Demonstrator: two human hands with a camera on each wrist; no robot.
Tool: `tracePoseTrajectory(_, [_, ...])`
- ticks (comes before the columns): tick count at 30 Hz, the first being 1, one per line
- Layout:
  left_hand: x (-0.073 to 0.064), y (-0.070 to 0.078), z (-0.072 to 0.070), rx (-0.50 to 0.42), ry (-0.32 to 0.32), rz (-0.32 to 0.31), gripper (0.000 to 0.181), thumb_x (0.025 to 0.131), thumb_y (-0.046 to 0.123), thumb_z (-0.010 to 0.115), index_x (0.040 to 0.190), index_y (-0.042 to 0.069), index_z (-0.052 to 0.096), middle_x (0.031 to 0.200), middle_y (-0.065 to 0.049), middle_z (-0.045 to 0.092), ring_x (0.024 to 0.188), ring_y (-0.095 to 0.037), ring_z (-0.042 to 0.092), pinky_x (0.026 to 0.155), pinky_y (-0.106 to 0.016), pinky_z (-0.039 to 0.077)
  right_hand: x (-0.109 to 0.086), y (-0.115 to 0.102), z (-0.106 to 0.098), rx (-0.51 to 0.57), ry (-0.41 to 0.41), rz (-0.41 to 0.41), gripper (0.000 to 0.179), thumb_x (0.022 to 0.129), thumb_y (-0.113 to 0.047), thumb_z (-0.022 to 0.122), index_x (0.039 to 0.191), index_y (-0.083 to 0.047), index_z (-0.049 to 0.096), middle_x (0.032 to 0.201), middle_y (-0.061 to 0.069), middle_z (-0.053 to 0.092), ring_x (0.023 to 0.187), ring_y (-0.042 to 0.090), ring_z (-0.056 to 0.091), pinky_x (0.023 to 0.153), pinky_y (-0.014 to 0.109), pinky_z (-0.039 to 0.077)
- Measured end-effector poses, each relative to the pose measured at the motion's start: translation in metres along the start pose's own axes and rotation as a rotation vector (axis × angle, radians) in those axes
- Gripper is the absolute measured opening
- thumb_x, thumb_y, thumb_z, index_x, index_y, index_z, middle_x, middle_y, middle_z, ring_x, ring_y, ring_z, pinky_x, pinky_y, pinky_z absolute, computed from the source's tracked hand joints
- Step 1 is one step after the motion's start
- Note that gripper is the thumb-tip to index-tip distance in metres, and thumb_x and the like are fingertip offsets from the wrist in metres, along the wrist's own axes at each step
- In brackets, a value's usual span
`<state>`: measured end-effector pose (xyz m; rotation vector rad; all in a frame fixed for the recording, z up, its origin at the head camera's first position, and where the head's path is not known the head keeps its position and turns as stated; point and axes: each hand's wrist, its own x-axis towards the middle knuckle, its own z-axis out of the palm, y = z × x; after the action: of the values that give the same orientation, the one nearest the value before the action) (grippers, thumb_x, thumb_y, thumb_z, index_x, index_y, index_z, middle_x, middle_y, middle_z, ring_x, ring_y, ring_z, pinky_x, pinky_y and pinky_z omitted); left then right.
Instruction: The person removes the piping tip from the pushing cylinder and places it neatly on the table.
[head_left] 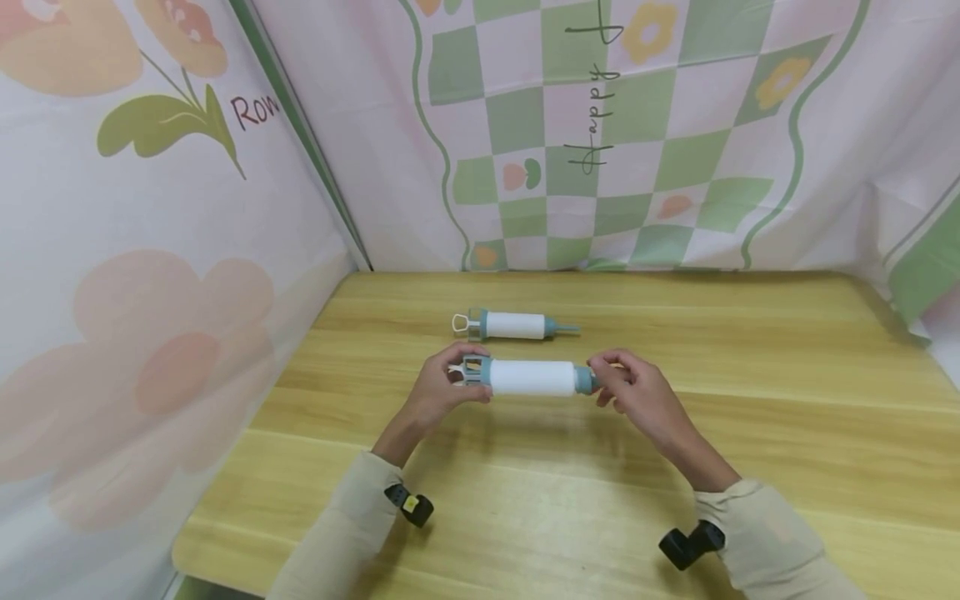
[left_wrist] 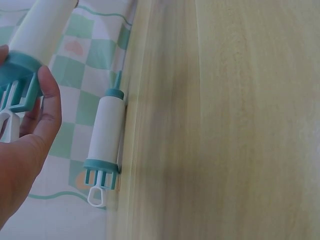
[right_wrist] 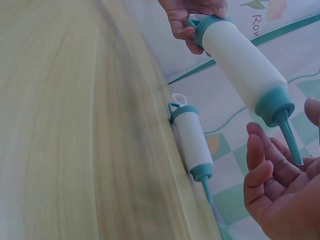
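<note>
A large white-barrelled syringe (head_left: 532, 377) with teal ends lies level in the air over the table. My left hand (head_left: 438, 387) grips its teal grip end, thumb on the near side and fingers on the far side, close to the white loop handle (left_wrist: 9, 125). Around the teal nozzle (right_wrist: 288, 136), my right hand (head_left: 633, 392) has its fingers loosely bent, and a gap shows between them and the nozzle in the right wrist view. Beyond both hands, a second similar syringe (head_left: 516, 325) rests on the table, nozzle pointing right.
The wood-grain table (head_left: 570, 517) spreads beneath both hands. A checked green and white curtain (head_left: 570, 133) hangs along its back edge, and a flowered curtain (head_left: 150, 217) stands along the left side. Dark wrist cameras sit at both sleeves.
</note>
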<state>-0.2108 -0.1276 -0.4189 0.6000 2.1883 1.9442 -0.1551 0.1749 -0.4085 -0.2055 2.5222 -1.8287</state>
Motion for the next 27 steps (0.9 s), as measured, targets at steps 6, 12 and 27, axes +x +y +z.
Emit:
tracePoseTrajectory(6, [0.0002,-0.0016,0.0001,-0.008,0.002,0.0,0.049,0.076,-0.002,0.079,0.122,0.004,0.063,0.118,-0.011,0.059,0.095,-0.026,0.056,0.08,-0.034,0.05,0.002,-0.0002,0.0024,0.016,0.004,0.043,0.05,0.104,-0.044,0.052,0.116,0.004,0.062,0.083,0.013,0.07,0.075,0.028,0.065,0.065,0.033,0.054])
tracePoseTrajectory(12, [-0.0008,-0.0025,0.0002,0.0,0.006,0.004,0.05,0.076,-0.003,0.079,0.123,0.001,0.063,0.117,-0.009,0.06,0.097,-0.024,0.055,0.082,-0.034,0.049,0.0019,-0.0028,0.002,0.024,-0.018,0.026,0.044,0.103,-0.037,0.056,0.115,0.005,0.063,0.085,0.012,0.07,0.074,0.022,0.065,0.064,0.031,0.053])
tracePoseTrajectory(27, [-0.0042,-0.0001,-0.0015,-0.007,0.031,-0.021,0.048,0.076,-0.002,0.079,0.122,0.003,0.064,0.118,-0.012,0.06,0.093,-0.026,0.058,0.079,-0.034,0.052,0.0,0.0009,0.001,0.013,-0.038,-0.058,0.038,0.102,-0.025,0.061,0.126,0.003,0.06,0.108,0.015,0.064,0.09,0.025,0.061,0.07,0.031,0.053])
